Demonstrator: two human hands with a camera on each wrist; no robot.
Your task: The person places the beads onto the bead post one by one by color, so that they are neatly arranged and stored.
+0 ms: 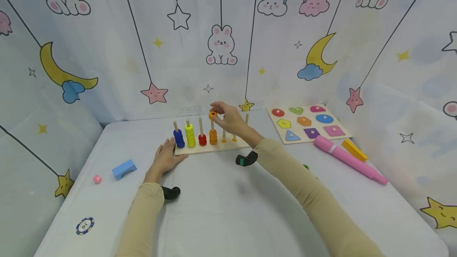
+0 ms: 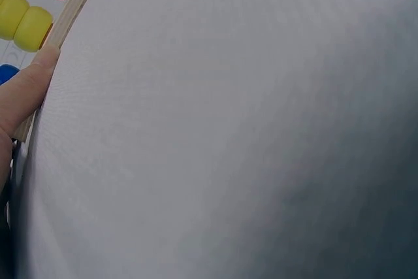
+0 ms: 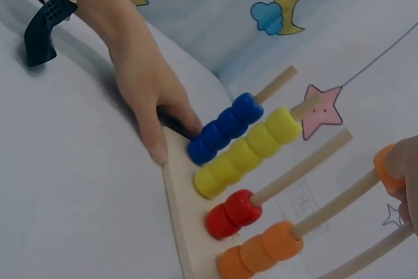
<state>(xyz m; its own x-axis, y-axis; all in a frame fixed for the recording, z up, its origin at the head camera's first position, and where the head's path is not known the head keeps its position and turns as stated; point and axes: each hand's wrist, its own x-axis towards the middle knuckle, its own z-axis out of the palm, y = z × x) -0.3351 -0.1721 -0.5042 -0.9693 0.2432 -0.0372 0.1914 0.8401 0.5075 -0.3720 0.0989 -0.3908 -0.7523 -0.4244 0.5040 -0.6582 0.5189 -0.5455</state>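
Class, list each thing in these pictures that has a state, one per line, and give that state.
Left hand: flat, pressing the wooden base.
Right hand: pinching an orange ring at the peg top.
Blue peg: four rings.
Red peg: two rings.
Shape puzzle: all pieces seated.

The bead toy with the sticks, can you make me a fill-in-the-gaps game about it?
1. The right hand pinches a bead coloured ____ at the top of a peg.
2. The left hand rests on the wooden ____ of the bead toy.
3. The red beads number ____.
4. The peg beside the yellow beads, nearest the left hand, carries beads coloured ____.

Missing words: orange; base; two; blue
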